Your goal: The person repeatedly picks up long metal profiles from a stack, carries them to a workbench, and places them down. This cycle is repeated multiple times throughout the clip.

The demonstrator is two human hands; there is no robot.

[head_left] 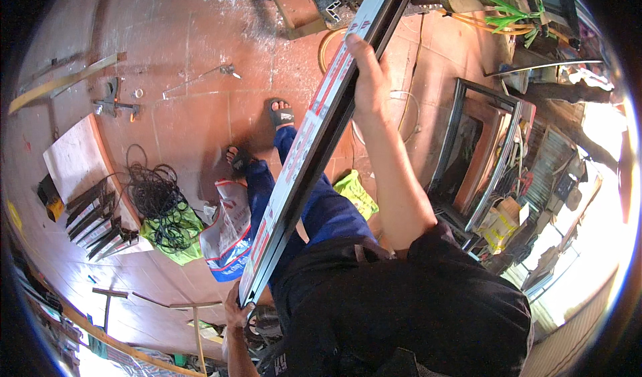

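A long dark metal profile (pixel 309 128), its upper face covered in white film with red marks, slants across my body from lower left to upper right. Around its lower end my left hand (pixel 237 312) is closed, partly hidden by the profile. Further up, my right hand (pixel 369 76) grips the same bar, thumb on the filmed face and fingers out of sight beneath. The profile's far end runs past the top edge of the view.
A tangle of black strips (pixel 159 193) lies beside a stack of short profile pieces (pixel 100 226). Near my feet is a white-and-blue bag (pixel 226 233). Dark frames (pixel 491 156) lean at the right. A clamp (pixel 115 103) lies on the tiled floor (pixel 200 123).
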